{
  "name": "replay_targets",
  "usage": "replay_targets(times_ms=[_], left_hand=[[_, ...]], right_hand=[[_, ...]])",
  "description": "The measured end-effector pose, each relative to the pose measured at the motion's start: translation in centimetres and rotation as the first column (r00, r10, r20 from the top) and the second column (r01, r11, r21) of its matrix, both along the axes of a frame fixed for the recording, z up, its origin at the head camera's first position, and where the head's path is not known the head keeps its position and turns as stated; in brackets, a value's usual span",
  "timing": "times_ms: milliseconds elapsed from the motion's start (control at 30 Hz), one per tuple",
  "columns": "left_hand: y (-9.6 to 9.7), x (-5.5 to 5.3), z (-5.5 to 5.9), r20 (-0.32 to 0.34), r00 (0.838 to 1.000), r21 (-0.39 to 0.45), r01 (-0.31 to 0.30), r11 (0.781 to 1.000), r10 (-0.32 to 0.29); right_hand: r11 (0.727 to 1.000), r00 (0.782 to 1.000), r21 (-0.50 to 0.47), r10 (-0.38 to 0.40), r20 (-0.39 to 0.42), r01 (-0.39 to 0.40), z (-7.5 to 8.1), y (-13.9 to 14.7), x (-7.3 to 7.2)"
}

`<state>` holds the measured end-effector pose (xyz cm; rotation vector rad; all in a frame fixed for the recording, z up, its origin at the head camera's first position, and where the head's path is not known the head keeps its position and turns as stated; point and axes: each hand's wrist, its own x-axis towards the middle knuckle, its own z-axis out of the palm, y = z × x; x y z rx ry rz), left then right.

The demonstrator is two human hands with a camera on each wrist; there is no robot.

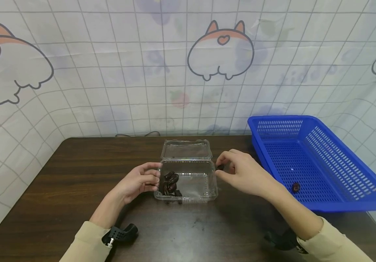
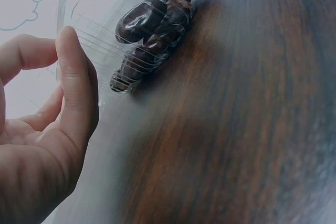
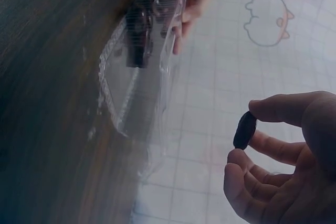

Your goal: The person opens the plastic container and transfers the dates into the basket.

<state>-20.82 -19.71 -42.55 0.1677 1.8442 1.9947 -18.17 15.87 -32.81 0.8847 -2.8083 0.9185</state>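
My right hand [image 1: 243,173] pinches a dark brown date [image 3: 245,130] between thumb and fingertips, just off the right side of a clear plastic clamshell box [image 1: 194,199]. The box stands with its lid [image 1: 186,149] folded back toward the wall. Several glossy dates [image 1: 171,182] are heaped at the left end of the box, and they show through its ribbed wall in the left wrist view. My left hand [image 1: 138,182] touches the left side of the box with fairly straight fingers. One more date [image 1: 295,187] lies in the blue basket [image 1: 322,207] at the right.
A dark wooden table [image 1: 76,189] carries the box and the basket. Behind it hangs a white gridded curtain [image 1: 125,91] with cartoon prints. Dark cables [image 1: 151,133] show at the table's back edge. Black straps [image 1: 120,233] sit around the wrists.
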Motion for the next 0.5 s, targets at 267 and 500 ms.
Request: replay_targets(times_ms=[267, 500], left_hand=[[-0.1, 0.0, -0.1, -0.002, 1.000, 0.001, -0.003, 1.000, 0.003], [-0.1, 0.0, -0.1, 0.001, 1.000, 0.002, -0.004, 1.000, 0.004]], right_hand=[[1.000, 1.000, -0.001, -0.009, -0.017, 0.009, 0.2, 0.8, 0.2], [0.999, 0.999, -0.004, -0.039, -0.010, 0.039, 0.5, 1.5, 0.4]])
